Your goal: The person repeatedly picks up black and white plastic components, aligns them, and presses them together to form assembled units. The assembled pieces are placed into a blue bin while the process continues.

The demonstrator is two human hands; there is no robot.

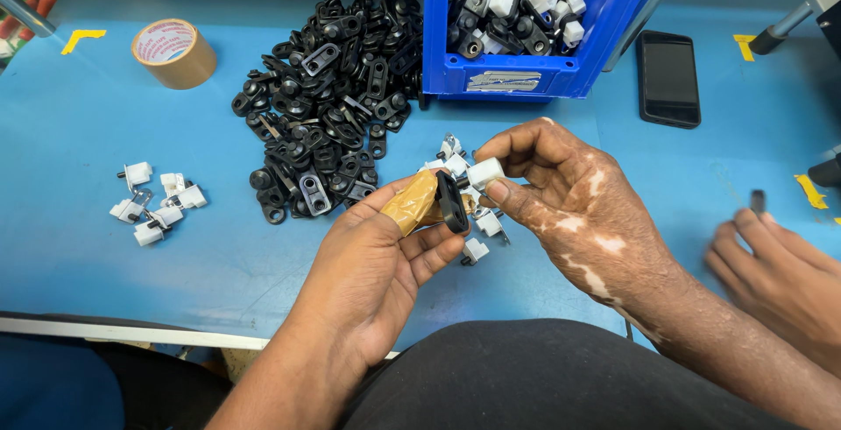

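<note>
Left hand (377, 255), thumb wrapped in tan tape, pinching a black plastic bracket (452, 203) edge-on, its shape hard to read. Right hand (569, 207) fingers closed on a small white clip (484, 172) pressed against the bracket's upper end. Beneath the fingers, loose white clips (477, 236) partly hidden. Another person's hand (771, 264) blurred, far right.
</note>
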